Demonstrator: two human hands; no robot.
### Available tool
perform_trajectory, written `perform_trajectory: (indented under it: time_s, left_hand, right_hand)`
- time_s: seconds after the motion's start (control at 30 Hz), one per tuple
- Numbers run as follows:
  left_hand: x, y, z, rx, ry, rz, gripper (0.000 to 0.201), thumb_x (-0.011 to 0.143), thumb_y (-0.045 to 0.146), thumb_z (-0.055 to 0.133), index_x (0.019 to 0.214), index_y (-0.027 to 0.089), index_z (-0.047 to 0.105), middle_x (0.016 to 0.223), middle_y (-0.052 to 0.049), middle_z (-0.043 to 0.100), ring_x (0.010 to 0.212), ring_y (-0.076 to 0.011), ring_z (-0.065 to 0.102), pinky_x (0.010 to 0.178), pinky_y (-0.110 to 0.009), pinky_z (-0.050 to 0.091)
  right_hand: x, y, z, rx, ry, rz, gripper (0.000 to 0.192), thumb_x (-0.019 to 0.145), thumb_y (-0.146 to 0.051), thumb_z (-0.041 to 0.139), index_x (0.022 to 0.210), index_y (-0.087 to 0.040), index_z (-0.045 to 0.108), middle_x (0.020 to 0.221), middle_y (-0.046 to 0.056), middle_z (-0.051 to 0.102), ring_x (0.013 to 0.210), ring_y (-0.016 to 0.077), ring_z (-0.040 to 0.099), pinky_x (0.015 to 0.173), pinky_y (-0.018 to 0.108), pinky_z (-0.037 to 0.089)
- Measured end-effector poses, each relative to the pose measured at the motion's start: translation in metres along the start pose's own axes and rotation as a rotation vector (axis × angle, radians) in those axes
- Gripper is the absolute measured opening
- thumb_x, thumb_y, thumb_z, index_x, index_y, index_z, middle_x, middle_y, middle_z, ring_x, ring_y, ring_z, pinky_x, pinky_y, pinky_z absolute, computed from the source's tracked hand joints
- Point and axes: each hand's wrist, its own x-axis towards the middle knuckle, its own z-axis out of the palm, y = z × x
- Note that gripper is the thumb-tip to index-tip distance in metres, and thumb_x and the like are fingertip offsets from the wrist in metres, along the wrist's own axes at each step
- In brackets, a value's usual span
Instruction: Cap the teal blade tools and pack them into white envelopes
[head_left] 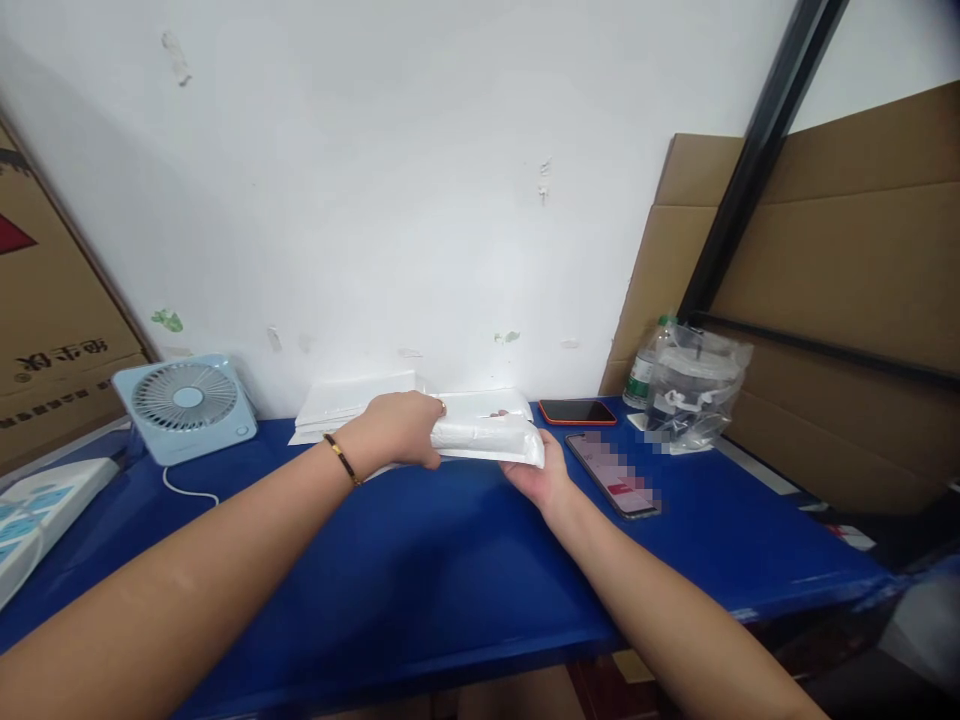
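Observation:
Both of my hands grip a white plastic mailing packet [487, 437] above the back of the blue table. My left hand [401, 428], with a dark bracelet at its wrist, closes over the packet's left end, thumb toward me. From below and the right, my right hand [541, 475] supports the other end, its fingers partly hidden underneath. Behind and to the left, more flat white packets [352, 395] lie stacked against the wall.
A light blue fan [187, 405] and a white power strip [52, 515] occupy the table's left. Two phones, one red-edged [577, 412] and one with a lit screen [613, 475], lie right of my hands. Beyond them stand a bottle [643, 370] and a clear plastic bag [694, 390].

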Motion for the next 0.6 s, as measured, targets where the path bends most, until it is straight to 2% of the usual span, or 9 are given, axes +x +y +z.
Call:
perform_trajectory:
  time_s: [0.17,0.27,0.33,0.43,0.53,0.6]
  left_hand:
    - [-0.002,-0.042,0.011,-0.201,-0.087,0.07,0.037,0.057,0.04,0.058,0.09,0.021,0.059,0.086,-0.003,0.065,0.074,-0.0201,0.06,0.056,-0.024,0.042]
    - [-0.006,-0.054,0.009,-0.208,-0.138,0.078,0.038,0.058,0.039,0.058,0.091,0.022,0.059,0.085,-0.002,0.066,0.074,-0.0201,0.06,0.058,-0.025,0.043]
    - [-0.007,-0.056,0.007,-0.157,-0.152,0.064,0.04,0.057,0.039,0.058,0.092,0.021,0.061,0.085,-0.003,0.066,0.074,-0.0213,0.061,0.057,-0.026,0.043]
    - [-0.005,-0.051,0.002,-0.05,-0.162,0.039,0.047,0.052,0.037,0.061,0.096,0.02,0.062,0.089,-0.005,0.066,0.077,-0.0241,0.061,0.059,-0.027,0.044]
    - [-0.001,-0.042,-0.003,0.04,-0.2,0.026,0.051,0.047,0.032,0.066,0.097,0.021,0.063,0.09,-0.007,0.066,0.078,-0.0271,0.062,0.061,-0.03,0.045]
    - [0.003,-0.038,-0.004,0.082,-0.223,0.007,0.053,0.044,0.028,0.068,0.096,0.021,0.064,0.09,-0.008,0.067,0.078,-0.0286,0.062,0.063,-0.032,0.046]
  right_hand:
    - [-0.011,-0.005,0.008,-0.295,-0.292,-0.023,0.061,0.052,-0.01,0.043,0.111,-0.015,0.057,0.116,0.006,0.061,0.112,0.0239,0.053,0.099,0.04,0.041]
    - [-0.019,-0.005,0.01,-0.476,-0.427,0.028,0.068,0.052,-0.005,0.047,0.118,-0.021,0.052,0.124,0.003,0.056,0.115,0.0226,0.05,0.102,0.042,0.037]
    - [-0.022,-0.002,0.01,-0.614,-0.445,0.067,0.069,0.057,-0.005,0.054,0.122,-0.024,0.048,0.126,0.003,0.053,0.113,0.0221,0.051,0.1,0.042,0.039]
    - [-0.021,0.005,0.006,-0.938,-0.412,0.052,0.072,0.059,-0.012,0.068,0.125,-0.023,0.045,0.115,0.005,0.059,0.102,0.0215,0.057,0.091,0.041,0.044]
    - [-0.017,0.008,0.001,-1.345,-0.371,-0.098,0.066,0.055,-0.022,0.076,0.117,-0.02,0.052,0.104,0.004,0.062,0.096,0.0225,0.057,0.086,0.04,0.044]
    - [-0.014,0.008,-0.001,-1.58,-0.347,-0.197,0.062,0.055,-0.028,0.077,0.113,-0.02,0.056,0.105,0.004,0.061,0.097,0.0236,0.056,0.087,0.04,0.042]
